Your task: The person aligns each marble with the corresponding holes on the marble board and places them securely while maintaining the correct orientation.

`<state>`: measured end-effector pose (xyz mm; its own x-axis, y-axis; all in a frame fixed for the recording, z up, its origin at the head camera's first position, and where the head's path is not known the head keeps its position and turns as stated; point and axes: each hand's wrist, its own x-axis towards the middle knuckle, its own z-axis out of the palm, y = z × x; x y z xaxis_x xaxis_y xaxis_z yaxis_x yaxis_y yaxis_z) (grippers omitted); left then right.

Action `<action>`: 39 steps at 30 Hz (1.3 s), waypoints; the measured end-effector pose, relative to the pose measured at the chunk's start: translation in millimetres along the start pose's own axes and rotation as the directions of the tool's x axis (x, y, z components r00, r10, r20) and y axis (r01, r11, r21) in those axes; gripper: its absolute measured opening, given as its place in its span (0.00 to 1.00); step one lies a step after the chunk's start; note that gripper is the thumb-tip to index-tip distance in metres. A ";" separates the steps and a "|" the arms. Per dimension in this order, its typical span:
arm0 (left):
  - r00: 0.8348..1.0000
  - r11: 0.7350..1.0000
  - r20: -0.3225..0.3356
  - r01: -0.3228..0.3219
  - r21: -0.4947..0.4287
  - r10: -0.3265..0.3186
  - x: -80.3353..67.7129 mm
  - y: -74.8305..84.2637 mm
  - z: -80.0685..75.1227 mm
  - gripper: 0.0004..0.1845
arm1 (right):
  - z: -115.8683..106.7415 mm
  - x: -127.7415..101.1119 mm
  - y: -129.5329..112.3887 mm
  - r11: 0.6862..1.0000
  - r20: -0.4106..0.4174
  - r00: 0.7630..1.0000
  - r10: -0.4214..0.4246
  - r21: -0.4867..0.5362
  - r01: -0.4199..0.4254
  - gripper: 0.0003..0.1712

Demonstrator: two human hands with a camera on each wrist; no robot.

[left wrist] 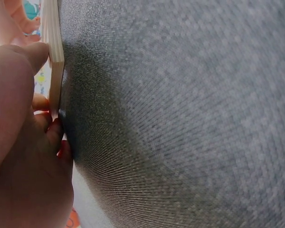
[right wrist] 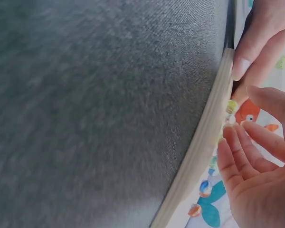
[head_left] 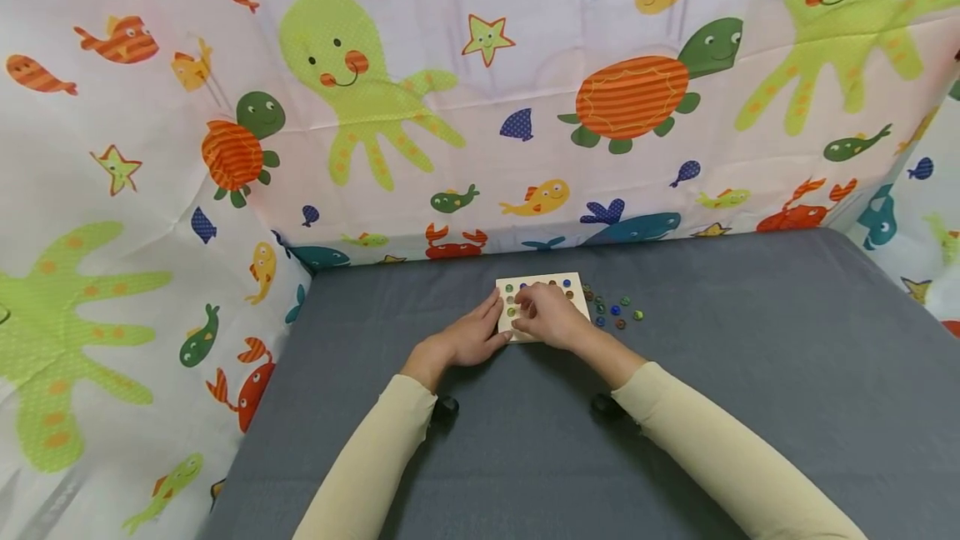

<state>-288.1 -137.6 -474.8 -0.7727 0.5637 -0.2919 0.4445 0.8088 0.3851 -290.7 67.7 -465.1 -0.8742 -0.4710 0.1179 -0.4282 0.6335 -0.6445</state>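
Observation:
A pale wooden board with rows of round spots lies on the grey cloth, glass marbles sitting on it. My left hand holds its near left corner, thumb along the near edge and fingers against the left side. The left wrist view shows that thumb on the board's edge. Over the board is my right hand, fingers bent and thumb apart from them. In the right wrist view, its fingertips are close to a yellow-green marble, with a gap between thumb and fingers. Part of the board is hidden beneath this hand.
Several loose marbles, among them a blue one and a green-yellow one, lie just right of the board. Grey cloth covers the table. A curtain printed with sea animals hangs behind and at the sides.

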 end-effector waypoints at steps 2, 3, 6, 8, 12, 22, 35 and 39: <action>1.000 1.000 0.000 0.004 0.004 -0.004 0.2 -1.0 1.0 0.39 | -3.5 -3.6 -2.3 1.000 -0.004 1.000 -0.003 -0.013 0.003 0.18; 1.000 1.000 0.002 0.008 0.004 -0.008 0.1 -1.3 1.1 0.40 | -5.2 -5.3 -3.3 1.000 -0.007 1.000 0.002 -0.016 -0.002 0.19; 1.000 1.000 0.001 0.021 0.002 -0.021 -1.4 -0.8 0.6 0.40 | -10.4 -10.0 -5.0 1.000 -0.013 1.000 0.016 -0.014 -0.016 0.20; 1.000 1.000 0.002 0.029 0.002 -0.029 -2.4 -0.4 0.0 0.40 | -13.8 -13.4 -5.0 1.000 -0.014 1.000 0.025 -0.006 -0.025 0.21; 0.999 0.999 0.003 0.032 -0.004 -0.032 -4.1 0.2 -1.1 0.40 | -20.4 -20.5 -3.2 0.999 -0.021 0.999 0.035 -0.007 -0.036 0.21; 0.999 0.999 0.008 0.035 -0.016 -0.035 -3.3 -2.0 1.3 0.40 | -30.2 -34.3 1.4 0.999 -0.034 0.998 0.046 -0.012 -0.046 0.20; 1.000 1.000 0.003 0.026 -0.012 -0.026 -2.1 -0.5 2.3 0.40 | -45.6 -54.2 3.0 0.999 -0.065 0.997 0.033 -0.014 -0.034 0.20; 1.000 1.000 0.001 0.022 0.000 -0.022 -1.4 0.8 0.8 0.40 | -51.2 -62.3 6.7 0.999 -0.075 0.997 0.030 -0.040 -0.033 0.20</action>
<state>-286.4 -137.6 -474.8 -0.7815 0.5463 -0.3014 0.4278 0.8208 0.3784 -250.8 132.7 -438.0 -0.9012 -0.4049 0.1546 -0.4081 0.6727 -0.6172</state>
